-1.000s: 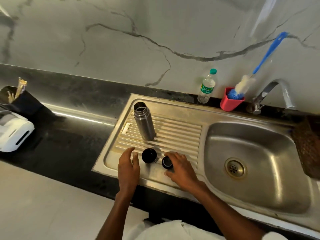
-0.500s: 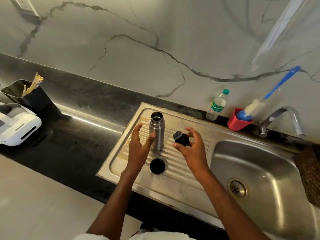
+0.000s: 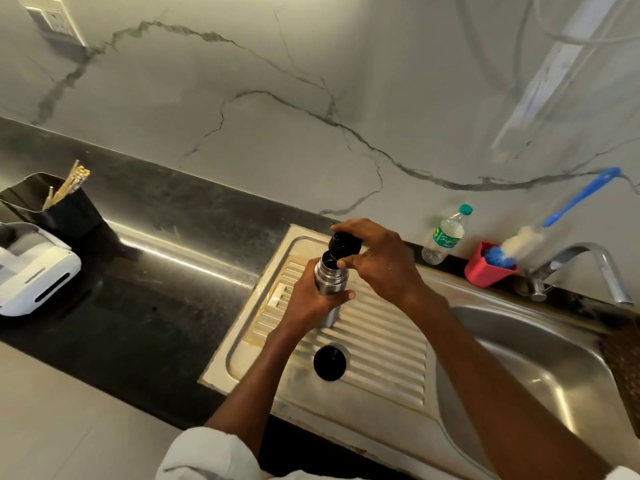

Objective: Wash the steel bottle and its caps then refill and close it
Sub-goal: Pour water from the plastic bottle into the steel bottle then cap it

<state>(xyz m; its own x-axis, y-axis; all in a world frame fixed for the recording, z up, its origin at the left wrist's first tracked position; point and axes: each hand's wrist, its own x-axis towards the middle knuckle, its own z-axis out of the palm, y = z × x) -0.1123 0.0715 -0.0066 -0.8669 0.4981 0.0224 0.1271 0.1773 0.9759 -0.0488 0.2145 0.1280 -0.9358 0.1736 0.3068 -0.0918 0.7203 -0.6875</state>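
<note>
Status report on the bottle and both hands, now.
Left hand grips steel bottle, upright on the drainboard. Right hand holds small black cap tilted at the open mouth, not seated. Second cap lies on the drainboard. Nothing in the way.

Home kitchen, sink area.
Steel sink with ribbed drainboard set in black stone counter, marble-look wall behind, tap and bottle brush far right.

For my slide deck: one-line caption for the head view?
Left hand grips steel bottle on drainboard; right hand lowers inner cap; outer cap waits.
</note>
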